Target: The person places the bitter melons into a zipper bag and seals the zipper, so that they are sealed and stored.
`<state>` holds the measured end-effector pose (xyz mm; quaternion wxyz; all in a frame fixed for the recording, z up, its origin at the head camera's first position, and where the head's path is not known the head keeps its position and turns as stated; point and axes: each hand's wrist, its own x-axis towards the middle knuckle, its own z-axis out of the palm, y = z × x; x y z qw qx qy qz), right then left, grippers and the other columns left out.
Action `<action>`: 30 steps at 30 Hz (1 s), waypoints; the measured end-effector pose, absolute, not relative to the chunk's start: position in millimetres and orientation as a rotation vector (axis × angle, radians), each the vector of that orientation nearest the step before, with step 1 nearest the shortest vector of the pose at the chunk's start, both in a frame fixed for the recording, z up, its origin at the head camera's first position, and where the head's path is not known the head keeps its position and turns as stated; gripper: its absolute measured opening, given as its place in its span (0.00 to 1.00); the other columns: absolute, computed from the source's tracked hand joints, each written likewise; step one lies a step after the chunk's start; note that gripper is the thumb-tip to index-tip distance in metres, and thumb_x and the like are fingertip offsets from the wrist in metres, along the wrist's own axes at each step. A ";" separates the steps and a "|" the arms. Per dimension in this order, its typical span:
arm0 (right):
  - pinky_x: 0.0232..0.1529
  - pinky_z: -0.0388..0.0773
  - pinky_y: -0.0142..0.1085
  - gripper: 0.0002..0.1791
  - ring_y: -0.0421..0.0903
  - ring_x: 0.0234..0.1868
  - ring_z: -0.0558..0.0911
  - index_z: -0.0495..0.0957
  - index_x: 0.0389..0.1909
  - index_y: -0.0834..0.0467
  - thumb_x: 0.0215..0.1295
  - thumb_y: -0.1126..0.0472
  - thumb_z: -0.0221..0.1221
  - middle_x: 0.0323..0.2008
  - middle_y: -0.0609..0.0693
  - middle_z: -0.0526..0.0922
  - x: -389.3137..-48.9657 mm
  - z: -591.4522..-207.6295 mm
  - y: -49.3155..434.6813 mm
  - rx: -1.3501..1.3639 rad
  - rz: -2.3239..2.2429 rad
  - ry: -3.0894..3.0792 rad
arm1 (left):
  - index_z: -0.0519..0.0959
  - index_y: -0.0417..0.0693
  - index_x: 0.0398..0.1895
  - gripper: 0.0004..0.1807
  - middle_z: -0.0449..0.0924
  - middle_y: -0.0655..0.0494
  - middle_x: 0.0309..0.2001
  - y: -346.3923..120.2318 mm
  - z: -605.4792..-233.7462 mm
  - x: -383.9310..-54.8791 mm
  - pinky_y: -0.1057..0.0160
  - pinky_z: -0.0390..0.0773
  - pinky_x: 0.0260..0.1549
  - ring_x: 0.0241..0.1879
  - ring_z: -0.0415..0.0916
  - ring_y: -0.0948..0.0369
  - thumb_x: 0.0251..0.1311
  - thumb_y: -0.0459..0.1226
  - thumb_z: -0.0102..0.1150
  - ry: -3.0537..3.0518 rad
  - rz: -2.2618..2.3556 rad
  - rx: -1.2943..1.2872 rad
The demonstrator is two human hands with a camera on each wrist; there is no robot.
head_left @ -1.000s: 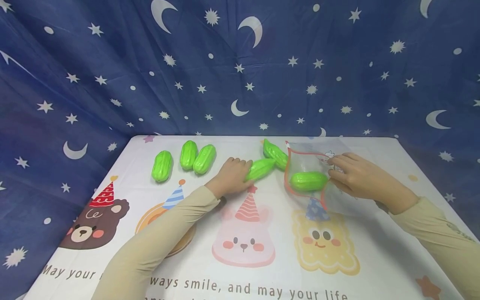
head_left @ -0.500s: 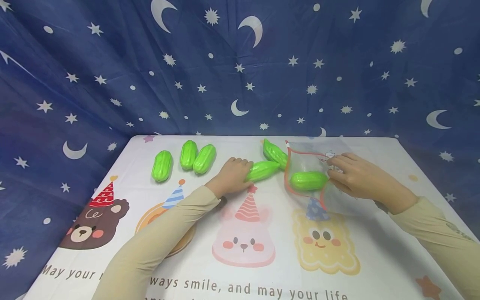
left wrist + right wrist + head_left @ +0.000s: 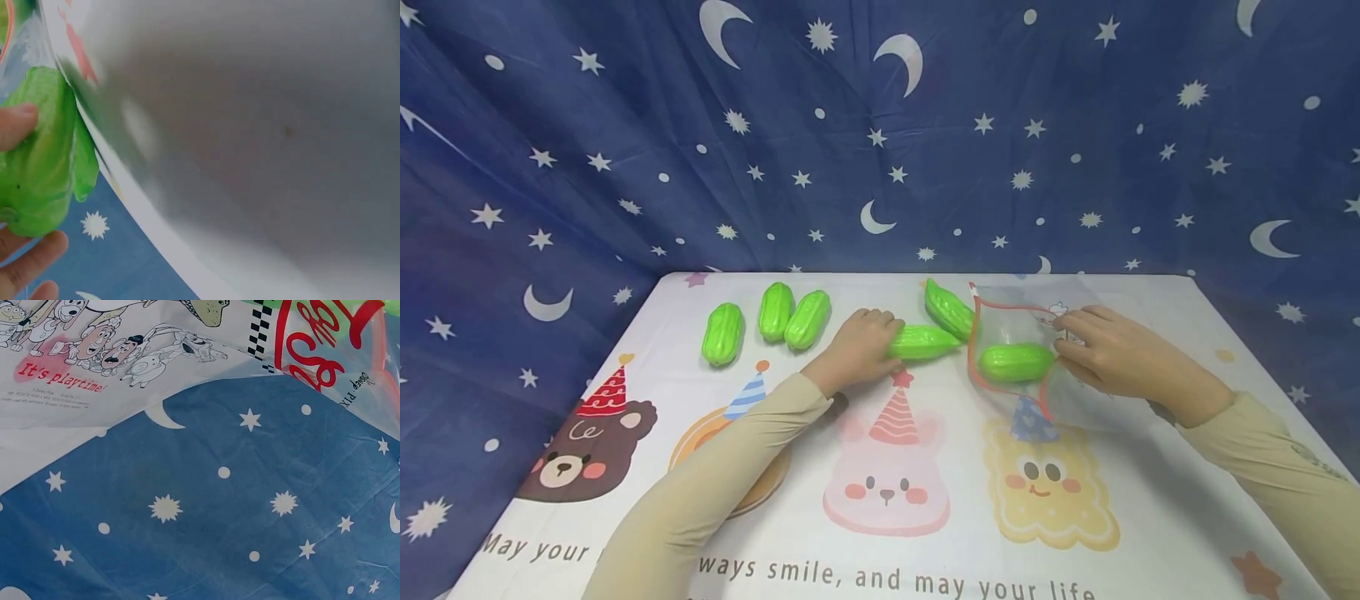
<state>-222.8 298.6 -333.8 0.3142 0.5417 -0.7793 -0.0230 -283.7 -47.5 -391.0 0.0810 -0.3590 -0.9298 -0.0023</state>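
Observation:
My left hand [image 3: 859, 346] holds a ribbed green toy gourd [image 3: 927, 342] by its left end, the pointed tip toward the mouth of a clear zip bag [image 3: 1000, 315] with red edging. In the left wrist view the thumb [image 3: 17, 122] lies on one side of this gourd [image 3: 47, 156] and fingers show at its other side. My right hand [image 3: 1123, 358] pinches the bag's upper film and keeps its mouth raised. One gourd [image 3: 1017, 362] lies inside, just past the opening. The right wrist view shows the printed bag [image 3: 175, 362], not the hand.
Another green gourd [image 3: 950, 310] lies behind the held one, against the bag's edge. Several more, such as this gourd [image 3: 723, 333], rest at the back left of the table [image 3: 955, 467]. A blue starry curtain [image 3: 820, 183] hangs along the table's back and left.
The gourd in my left hand has swung round, its tip now lower and pointing right near the bag's opening. The right hand and the bag have stayed nearly the same.

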 end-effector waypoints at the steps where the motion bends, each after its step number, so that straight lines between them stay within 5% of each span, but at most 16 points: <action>1: 0.39 0.75 0.47 0.25 0.54 0.35 0.78 0.77 0.27 0.62 0.74 0.56 0.34 0.33 0.58 0.79 -222.7 -333.8 298.4 1.429 -0.059 -2.053 | 0.74 0.43 0.54 0.29 0.78 0.50 0.46 -48.9 -389.7 -283.0 0.55 0.71 0.56 0.48 0.75 0.54 0.52 0.50 0.61 -2.769 -0.029 -1.071; 30: 0.38 0.75 0.46 0.25 0.55 0.36 0.78 0.76 0.27 0.62 0.73 0.57 0.34 0.34 0.58 0.79 -223.5 -330.8 294.5 1.450 -0.041 -2.027 | 0.75 0.44 0.52 0.31 0.78 0.52 0.43 -52.7 -379.4 -265.7 0.58 0.72 0.54 0.46 0.75 0.56 0.45 0.50 0.69 -2.432 -0.157 -1.267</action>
